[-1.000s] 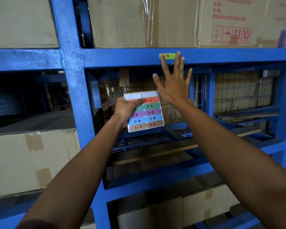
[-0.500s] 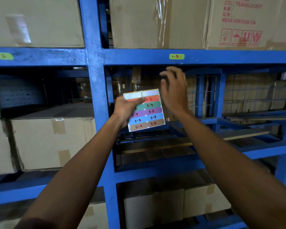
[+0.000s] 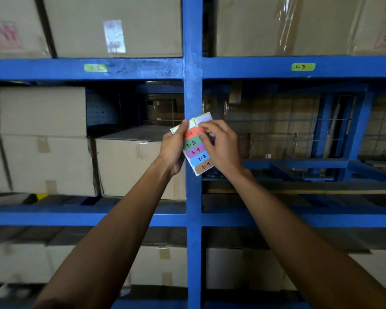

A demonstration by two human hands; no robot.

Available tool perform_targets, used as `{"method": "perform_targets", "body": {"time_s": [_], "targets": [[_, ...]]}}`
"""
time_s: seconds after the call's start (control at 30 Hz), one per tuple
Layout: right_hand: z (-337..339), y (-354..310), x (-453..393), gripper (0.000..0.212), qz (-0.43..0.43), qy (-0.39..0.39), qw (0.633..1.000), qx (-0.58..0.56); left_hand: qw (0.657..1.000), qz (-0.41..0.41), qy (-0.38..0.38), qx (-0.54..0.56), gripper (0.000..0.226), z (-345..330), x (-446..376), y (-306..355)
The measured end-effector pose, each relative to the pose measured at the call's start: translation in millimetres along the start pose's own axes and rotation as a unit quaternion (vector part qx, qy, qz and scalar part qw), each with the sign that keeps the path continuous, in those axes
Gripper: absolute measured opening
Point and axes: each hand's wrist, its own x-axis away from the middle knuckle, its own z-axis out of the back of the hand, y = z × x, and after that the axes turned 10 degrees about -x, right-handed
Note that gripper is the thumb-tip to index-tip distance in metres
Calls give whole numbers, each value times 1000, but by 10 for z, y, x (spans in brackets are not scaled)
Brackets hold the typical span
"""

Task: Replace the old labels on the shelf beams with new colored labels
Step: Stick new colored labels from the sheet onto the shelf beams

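Note:
A sheet of colored labels (image 3: 197, 150) with handwritten numbers is held in front of the blue upright post (image 3: 192, 90). My left hand (image 3: 173, 148) grips its left edge. My right hand (image 3: 221, 148) covers the sheet's right half, with fingertips pinching at the orange label near the top. On the upper blue beam (image 3: 143, 69) sit two green labels: a faded one (image 3: 95, 68) on the left bay and one reading 1-3 (image 3: 303, 66) on the right bay.
Cardboard boxes (image 3: 112, 25) fill the top shelf and the left middle bay (image 3: 45, 141). The right middle bay holds a wire mesh panel (image 3: 334, 121) and planks. A lower blue beam (image 3: 87, 216) runs below, with more boxes (image 3: 156, 266) under it.
My right hand came down from the green 1-3 label on the beam to the label sheet. The view shifted left, so the left bay's green label came into sight.

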Motion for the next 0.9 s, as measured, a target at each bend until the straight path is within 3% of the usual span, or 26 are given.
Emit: {"method": "perform_targets", "body": {"time_s": [0.1,0.4,0.9], "targets": [[-270,-119,31,26,3,10,1000,-13,1000,8,3,4,37,269,83,31],[-1196,-678,35,21,34,7,999,7,999,16,13,43,28,1266,157,218],[-2862,-1424,211,11,-38,-21,998,-42,997,57,-8,54,44,3143,148,294]]}}
